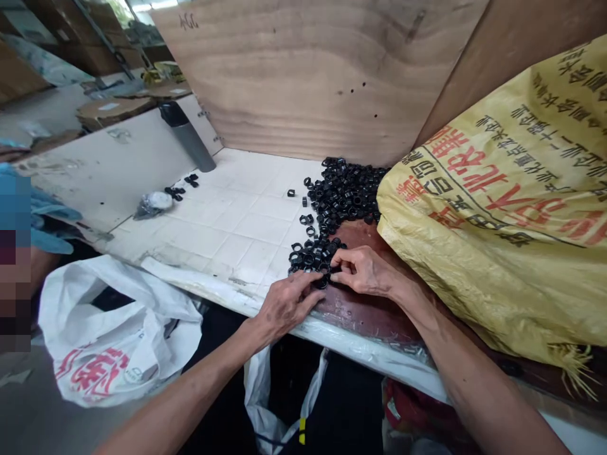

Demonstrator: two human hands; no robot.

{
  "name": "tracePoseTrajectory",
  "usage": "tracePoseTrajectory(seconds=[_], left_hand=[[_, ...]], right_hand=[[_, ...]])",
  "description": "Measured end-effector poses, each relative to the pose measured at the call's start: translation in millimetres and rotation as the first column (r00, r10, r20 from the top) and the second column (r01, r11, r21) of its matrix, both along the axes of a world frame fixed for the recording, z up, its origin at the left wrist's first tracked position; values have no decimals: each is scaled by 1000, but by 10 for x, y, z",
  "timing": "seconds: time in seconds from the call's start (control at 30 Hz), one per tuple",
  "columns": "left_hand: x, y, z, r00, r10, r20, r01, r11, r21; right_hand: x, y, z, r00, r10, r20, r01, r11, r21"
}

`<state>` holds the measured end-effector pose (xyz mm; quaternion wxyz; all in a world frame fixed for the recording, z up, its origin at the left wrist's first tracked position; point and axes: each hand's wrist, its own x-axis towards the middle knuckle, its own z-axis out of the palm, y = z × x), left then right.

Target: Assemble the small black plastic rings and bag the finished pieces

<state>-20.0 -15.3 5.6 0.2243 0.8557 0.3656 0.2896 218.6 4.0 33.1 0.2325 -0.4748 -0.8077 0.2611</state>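
Left hand: fingers curled onto the black rings; grip cannot be told.
Right hand: fingertips set on the same rings; grip cannot be told.
Rings: heaped from the worktop's back right corner toward its front edge, beside a yellow sack.

A heap of small rings lies on the tiled surface, running back to a plywood board, with a woven sack just to its right. A plastic bag sits in front of the surface, lower left, and a capped tube lies farther back, upper left.
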Motion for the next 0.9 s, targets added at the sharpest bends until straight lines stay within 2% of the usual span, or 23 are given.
tracePoseTrajectory(seconds=[0.13, 0.2, 0.37, 0.57, 0.73, 0.8, 0.9], left_hand=[[93, 110, -66, 985, 162, 57, -158, 985, -62], [93, 118, -77, 976, 208, 72, -204, 977, -57], [49, 35, -43, 982, 160, 100, -161, 987, -4], [60, -33, -31, 998, 43, -39, -41, 997, 60], [49, -42, -48, 996, 81, -23, -79, 994, 69], [31, -55, -26, 999, 33, 2, -34, 996, 78], [16, -73, 17, 995, -100, 3, 99, 992, 81]], right_hand=[[-116, -61, 45, 973, 30, 230, -57, 992, 113], [-154, -83, 62, 954, 36, 298, -72, 991, 112], [-164, -115, 94, 925, 55, 377, -86, 994, 64], [-134, -86, 59, 975, 16, 220, -33, 997, 75], [-114, -29, 9, 994, -111, -20, 112, 989, 100], [-110, -29, 36, 987, -142, -77, 144, 989, 31], [-110, -57, 117, 978, -151, -144, 127, 979, -161]])
